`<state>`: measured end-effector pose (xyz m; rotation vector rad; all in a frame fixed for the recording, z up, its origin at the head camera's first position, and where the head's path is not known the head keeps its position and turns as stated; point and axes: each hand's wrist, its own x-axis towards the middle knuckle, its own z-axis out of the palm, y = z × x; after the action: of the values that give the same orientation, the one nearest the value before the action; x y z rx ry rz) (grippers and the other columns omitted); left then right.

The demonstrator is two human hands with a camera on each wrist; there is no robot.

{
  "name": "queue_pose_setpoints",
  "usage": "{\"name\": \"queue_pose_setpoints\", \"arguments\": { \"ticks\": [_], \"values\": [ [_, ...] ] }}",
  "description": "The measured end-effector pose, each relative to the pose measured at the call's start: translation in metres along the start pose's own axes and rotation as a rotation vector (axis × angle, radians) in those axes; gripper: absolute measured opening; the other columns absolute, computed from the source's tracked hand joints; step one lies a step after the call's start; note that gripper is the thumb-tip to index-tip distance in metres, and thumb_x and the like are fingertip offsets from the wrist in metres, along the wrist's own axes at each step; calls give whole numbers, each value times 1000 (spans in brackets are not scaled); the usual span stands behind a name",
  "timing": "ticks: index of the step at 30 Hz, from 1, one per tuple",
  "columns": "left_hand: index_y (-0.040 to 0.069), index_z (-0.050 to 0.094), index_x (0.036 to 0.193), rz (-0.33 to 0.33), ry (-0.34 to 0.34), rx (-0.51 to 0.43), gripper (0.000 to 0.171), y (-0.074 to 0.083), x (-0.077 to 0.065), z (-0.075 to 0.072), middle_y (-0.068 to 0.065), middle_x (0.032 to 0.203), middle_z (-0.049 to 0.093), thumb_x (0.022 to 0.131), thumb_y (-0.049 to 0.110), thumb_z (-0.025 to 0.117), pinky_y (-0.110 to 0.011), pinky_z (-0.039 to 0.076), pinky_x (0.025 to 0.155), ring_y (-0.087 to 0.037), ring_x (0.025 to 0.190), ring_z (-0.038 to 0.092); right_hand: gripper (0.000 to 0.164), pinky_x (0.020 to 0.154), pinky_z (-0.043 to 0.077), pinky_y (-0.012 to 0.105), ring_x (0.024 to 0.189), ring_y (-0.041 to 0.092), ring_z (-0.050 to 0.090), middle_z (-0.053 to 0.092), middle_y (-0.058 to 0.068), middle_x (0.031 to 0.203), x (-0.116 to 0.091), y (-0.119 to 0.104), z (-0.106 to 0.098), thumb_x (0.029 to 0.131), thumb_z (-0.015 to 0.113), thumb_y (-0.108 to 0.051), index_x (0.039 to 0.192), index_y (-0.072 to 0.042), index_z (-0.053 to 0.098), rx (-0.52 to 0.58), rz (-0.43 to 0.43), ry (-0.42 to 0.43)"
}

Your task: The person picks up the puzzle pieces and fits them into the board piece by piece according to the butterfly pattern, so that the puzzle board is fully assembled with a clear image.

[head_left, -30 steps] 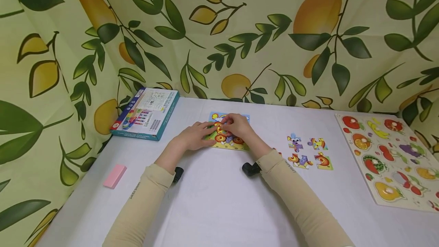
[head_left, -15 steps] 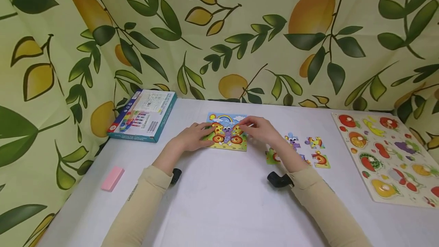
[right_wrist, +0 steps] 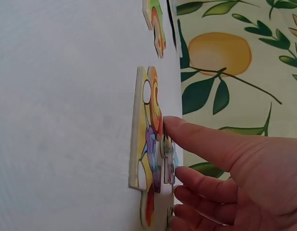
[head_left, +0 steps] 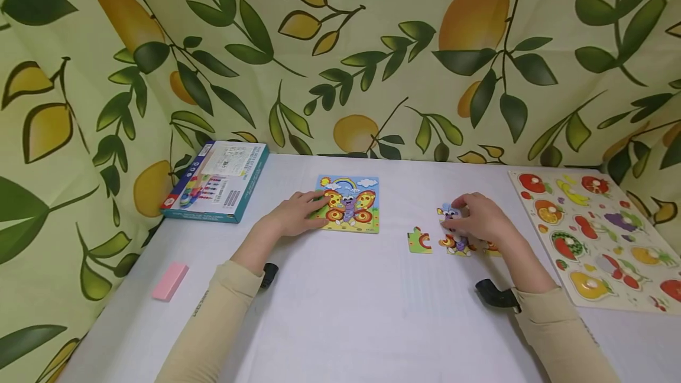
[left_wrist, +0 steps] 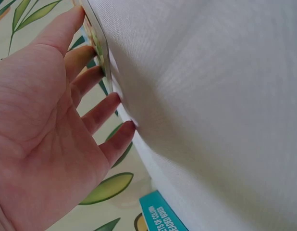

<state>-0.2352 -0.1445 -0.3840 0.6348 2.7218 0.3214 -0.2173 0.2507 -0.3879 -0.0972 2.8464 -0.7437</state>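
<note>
Right of centre, the butterfly-head piece [head_left: 446, 213] pokes left from under my right grip [head_left: 480, 218], can't tell if pinched.

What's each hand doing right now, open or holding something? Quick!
Left hand: open, touching the puzzle.
Right hand: fingers at a piece; can't tell if it's gripping.

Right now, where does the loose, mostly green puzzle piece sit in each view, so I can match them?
Head: the mostly green puzzle piece lies right of centre, leftmost of the loose pieces.
Left wrist: not in it.
Right wrist: top centre, cut off by the frame.
Shared landmark: the leaf-print backdrop, visible in all three.
</note>
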Motion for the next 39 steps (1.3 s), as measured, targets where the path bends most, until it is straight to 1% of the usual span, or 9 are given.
{"name": "queue_pose_setpoints", "arguments": {
  "ticks": [10, 15, 17, 19, 24, 28, 30, 34, 39],
  "values": [
    [20, 33, 153, -2, 1, -14, 64, -1, -1, -1, -7, 159, 26, 98, 45, 54, -55, 27, 111, -35, 142, 24, 59, 70, 44, 36, 90, 32, 48, 52, 20, 103, 4, 1, 2, 84, 77, -34, 118, 6, 51, 50, 42, -18],
    [21, 33, 154, 4, 2, -18, 64, -2, 0, -1, -6, 159, 26, 98, 45, 54, -55, 27, 111, -34, 143, 24, 43, 68, 45, 33, 88, 29, 53, 58, 15, 102, 6, -9, 1, 89, 72, -27, 117, 0, 54, 120, -24, 88],
    [22, 32, 154, 6, 2, -21, 64, -2, -1, -1, -5, 159, 25, 98, 45, 53, -55, 27, 111, -34, 143, 23, 36, 69, 46, 32, 88, 28, 56, 61, 13, 101, 8, -18, 1, 92, 70, -26, 116, -3, 58, 184, -59, 124],
    [24, 32, 154, 9, 2, -24, 63, -2, -1, 0, -5, 159, 25, 99, 44, 53, -55, 27, 111, -34, 143, 23, 34, 69, 48, 32, 86, 29, 59, 64, 11, 98, 14, -31, 6, 93, 68, -30, 115, -5, 62, 292, -75, 114],
    [25, 32, 154, 10, 0, -32, 61, -1, -1, -1, -5, 160, 24, 99, 43, 53, -56, 27, 111, -35, 143, 22, 36, 74, 53, 28, 85, 23, 62, 69, 8, 97, 40, -78, 34, 92, 70, -31, 115, -4, 65, 615, -42, -18],
    [24, 33, 153, 6, 1, -40, 61, 0, 0, -1, -5, 159, 24, 99, 42, 54, -56, 27, 111, -35, 142, 22, 33, 76, 54, 22, 81, 12, 64, 70, 6, 99, 59, -109, 58, 93, 69, -22, 117, 0, 66, 765, 1, -101],
    [24, 33, 153, 6, 1, -41, 61, -1, 0, 0, -4, 159, 25, 99, 42, 54, -56, 27, 111, -34, 142, 23, 31, 74, 54, 20, 78, 9, 64, 70, 8, 98, 67, -121, 66, 93, 68, -18, 116, 3, 66, 797, 8, -123],
    [25, 33, 153, 10, 1, -36, 61, -1, 0, 0, -4, 159, 24, 99, 43, 52, -55, 27, 111, -33, 142, 23, 28, 70, 54, 20, 72, 8, 64, 71, 10, 95, 78, -134, 74, 93, 69, -16, 112, 4, 65, 800, 26, -119],
    [25, 33, 154, 12, 0, -32, 60, -2, 0, 0, -3, 160, 24, 99, 43, 52, -55, 28, 110, -33, 141, 24, 23, 64, 54, 20, 65, 9, 64, 70, 10, 88, 86, -139, 80, 91, 71, -15, 104, 3, 66, 734, 43, -94]
  ]
}}
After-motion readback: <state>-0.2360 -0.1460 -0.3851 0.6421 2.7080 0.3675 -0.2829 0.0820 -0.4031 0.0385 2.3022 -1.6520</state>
